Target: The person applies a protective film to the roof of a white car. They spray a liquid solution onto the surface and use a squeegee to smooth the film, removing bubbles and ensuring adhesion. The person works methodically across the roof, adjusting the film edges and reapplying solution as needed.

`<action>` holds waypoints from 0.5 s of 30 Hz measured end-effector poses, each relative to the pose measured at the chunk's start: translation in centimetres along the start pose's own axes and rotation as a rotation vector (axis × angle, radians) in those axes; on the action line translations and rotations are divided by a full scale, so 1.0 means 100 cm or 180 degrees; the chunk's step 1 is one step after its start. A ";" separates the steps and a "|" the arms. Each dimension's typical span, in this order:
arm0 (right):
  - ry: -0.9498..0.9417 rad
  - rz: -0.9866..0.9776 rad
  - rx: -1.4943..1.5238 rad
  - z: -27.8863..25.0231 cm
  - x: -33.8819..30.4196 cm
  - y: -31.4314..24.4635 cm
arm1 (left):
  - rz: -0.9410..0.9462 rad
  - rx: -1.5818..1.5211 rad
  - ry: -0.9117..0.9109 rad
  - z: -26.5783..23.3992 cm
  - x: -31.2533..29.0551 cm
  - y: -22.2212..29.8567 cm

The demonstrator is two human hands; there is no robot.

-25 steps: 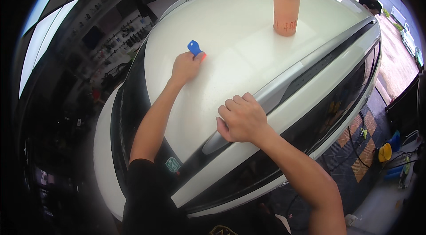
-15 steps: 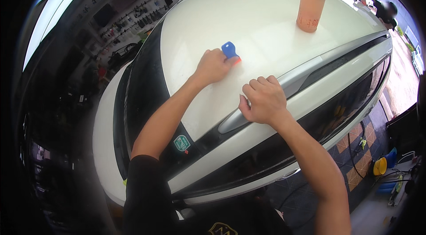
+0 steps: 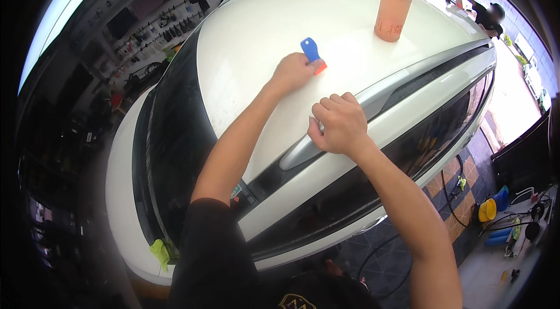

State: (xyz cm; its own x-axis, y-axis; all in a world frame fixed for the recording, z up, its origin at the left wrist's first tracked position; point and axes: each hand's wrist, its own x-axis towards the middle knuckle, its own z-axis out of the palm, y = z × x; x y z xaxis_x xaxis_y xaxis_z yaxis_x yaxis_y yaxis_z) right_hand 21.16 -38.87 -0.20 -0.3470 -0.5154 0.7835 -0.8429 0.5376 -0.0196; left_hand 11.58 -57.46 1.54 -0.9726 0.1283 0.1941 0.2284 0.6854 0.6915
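My left hand [image 3: 293, 72] grips a small blue scraper [image 3: 309, 48] with a red-orange edge [image 3: 320, 68], held against the white car roof [image 3: 262, 35]. The scraper's handle, with a hole near its end, points up and away from my fingers. My right hand [image 3: 341, 123] is closed over the silver roof rail [image 3: 303, 154] on the near side of the car. Farther along the roof stands a clear spray bottle [image 3: 392, 14] of orange liquid, upright and apart from both hands.
Below the roof edge runs a dark side window [image 3: 326, 215]. A green cloth [image 3: 159, 255] lies by the windshield's base. On the right, a yellow bucket [image 3: 487, 210] and a hose [image 3: 449, 192] sit on the tiled floor. Another person [image 3: 490, 17] stands beyond the car's far end.
My left hand has slid the scraper to the right over the roof, closer to the bottle. My right hand keeps its place on the rail. The whole view has shifted slightly.
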 end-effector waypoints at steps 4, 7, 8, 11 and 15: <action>-0.0024 0.0044 -0.0001 -0.001 -0.005 -0.001 | 0.0288 0.1024 -0.0079 -0.009 0.002 0.013; -0.0247 0.0111 -0.0028 -0.004 0.001 -0.007 | -0.0592 -0.0002 0.0137 -0.068 0.006 -0.046; -0.0227 0.0100 -0.0005 -0.003 0.001 -0.007 | -0.0245 0.0004 0.0179 -0.051 -0.001 -0.050; -0.0014 0.0081 -0.0013 -0.001 -0.003 0.005 | 0.0942 -0.0116 -0.0364 0.010 -0.033 0.006; -0.0087 0.0074 0.0013 -0.004 0.000 -0.003 | -0.0344 0.0854 0.0432 -0.062 -0.001 -0.050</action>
State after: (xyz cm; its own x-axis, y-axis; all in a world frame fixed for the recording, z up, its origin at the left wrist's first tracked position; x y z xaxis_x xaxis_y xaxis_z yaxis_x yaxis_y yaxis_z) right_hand 21.56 -38.74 0.07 -0.3777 -0.5209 0.7655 -0.8361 0.5470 -0.0403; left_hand 10.81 -65.38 2.36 -0.9716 -0.0400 0.2332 0.0867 0.8568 0.5083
